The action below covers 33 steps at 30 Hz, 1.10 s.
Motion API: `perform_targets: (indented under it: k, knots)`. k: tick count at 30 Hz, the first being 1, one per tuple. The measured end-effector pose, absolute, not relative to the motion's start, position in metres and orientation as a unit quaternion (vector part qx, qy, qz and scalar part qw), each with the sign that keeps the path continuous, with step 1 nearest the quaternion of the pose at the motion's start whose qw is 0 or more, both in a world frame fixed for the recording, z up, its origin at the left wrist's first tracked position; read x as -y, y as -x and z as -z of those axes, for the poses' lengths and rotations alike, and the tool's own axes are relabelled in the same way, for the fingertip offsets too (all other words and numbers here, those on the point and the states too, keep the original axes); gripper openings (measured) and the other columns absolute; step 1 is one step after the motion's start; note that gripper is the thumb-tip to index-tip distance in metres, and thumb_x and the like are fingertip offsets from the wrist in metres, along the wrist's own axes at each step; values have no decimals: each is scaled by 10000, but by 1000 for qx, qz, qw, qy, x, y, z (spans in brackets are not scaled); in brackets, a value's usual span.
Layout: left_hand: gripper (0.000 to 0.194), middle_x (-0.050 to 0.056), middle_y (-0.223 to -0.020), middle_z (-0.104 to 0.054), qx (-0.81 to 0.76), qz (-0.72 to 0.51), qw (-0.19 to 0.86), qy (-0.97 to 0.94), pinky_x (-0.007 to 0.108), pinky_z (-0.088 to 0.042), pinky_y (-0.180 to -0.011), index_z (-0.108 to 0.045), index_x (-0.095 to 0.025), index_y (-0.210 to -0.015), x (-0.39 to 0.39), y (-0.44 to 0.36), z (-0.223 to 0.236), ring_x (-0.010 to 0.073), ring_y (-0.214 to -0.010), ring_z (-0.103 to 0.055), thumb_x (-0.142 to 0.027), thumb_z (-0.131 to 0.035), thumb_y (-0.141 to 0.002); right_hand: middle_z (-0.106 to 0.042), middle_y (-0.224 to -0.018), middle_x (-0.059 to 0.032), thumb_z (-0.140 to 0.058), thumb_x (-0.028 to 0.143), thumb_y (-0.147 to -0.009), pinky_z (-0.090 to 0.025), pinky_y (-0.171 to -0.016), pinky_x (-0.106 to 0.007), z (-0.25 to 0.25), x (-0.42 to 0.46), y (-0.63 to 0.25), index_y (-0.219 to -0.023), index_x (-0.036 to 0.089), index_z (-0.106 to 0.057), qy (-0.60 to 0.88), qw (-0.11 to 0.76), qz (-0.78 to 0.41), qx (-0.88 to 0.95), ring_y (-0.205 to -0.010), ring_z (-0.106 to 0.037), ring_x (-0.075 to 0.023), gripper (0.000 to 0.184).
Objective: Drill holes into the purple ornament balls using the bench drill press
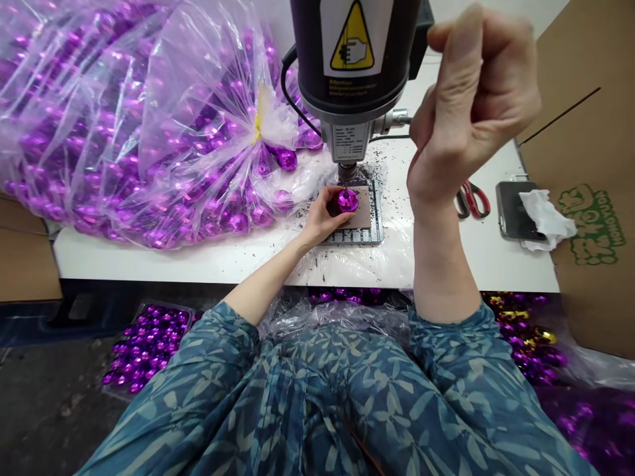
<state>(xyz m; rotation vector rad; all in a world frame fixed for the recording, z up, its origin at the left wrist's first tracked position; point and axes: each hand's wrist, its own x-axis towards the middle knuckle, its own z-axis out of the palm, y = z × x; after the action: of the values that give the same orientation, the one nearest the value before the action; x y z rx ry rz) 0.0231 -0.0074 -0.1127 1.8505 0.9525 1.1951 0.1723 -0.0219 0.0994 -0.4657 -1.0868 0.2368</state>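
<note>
My left hand point(325, 215) pinches a shiny purple faceted ball point(348, 200) between thumb and fingers. The ball rests on a brown pad point(361, 215) over the slotted metal base point(376, 231), directly under the chuck point(346, 172) of a bench drill press point(357, 86). Bit and ball look in contact or nearly so; I cannot tell which. Raised to the right of the machine, my right hand point(476, 109) is closed in a fist. Whatever it grips is hidden inside the fingers. A metal rod point(403, 119) runs from the machine toward that wrist.
A large clear bag point(149, 125) of purple balls fills the table's left. Red-handled scissors point(473, 199), a dark box point(516, 211) and crumpled tissue point(548, 218) lie right, beside a cardboard box point(590, 132). Dark shavings surround the base. A tray of purple balls point(149, 347) stands below left.
</note>
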Motion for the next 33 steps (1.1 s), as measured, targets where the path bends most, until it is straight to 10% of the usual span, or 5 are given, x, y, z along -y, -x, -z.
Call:
perform_targets:
  k: [23, 29, 33]
  knots:
    - [625, 100, -1259, -703, -361, -462, 350, -731, 505, -591, -1046, -526, -254, -1315, 6, -22, 117, 285, -1181, -717, -518, -842, -845, -460, -525, 82, -529, 601, -955, -299, -455, -212, -20, 13, -193, -957, 263, -656, 221, 795, 5, 565, -386, -298, 14, 361]
    - [619, 81, -1219, -718, -377, -474, 359, -710, 487, -612, -1019, -558, -251, -1273, 1, -25, 119, 265, -1144, -730, -446, -901, -796, -607, -708, 87, -523, 511, -976, -229, -433, -170, -75, 16, -178, -928, 215, -653, 240, 804, -15, 543, -423, -381, 64, 327]
    - [601, 76, -1171, -718, -426, -505, 309, -684, 453, -631, -949, -570, -239, -1243, 25, -22, 108, 239, -1068, -733, -479, -897, -801, -309, -587, 67, -544, 319, -953, -191, -473, -167, -121, 1, -179, -776, 193, -480, 331, 766, -107, 540, -431, -312, 50, 226]
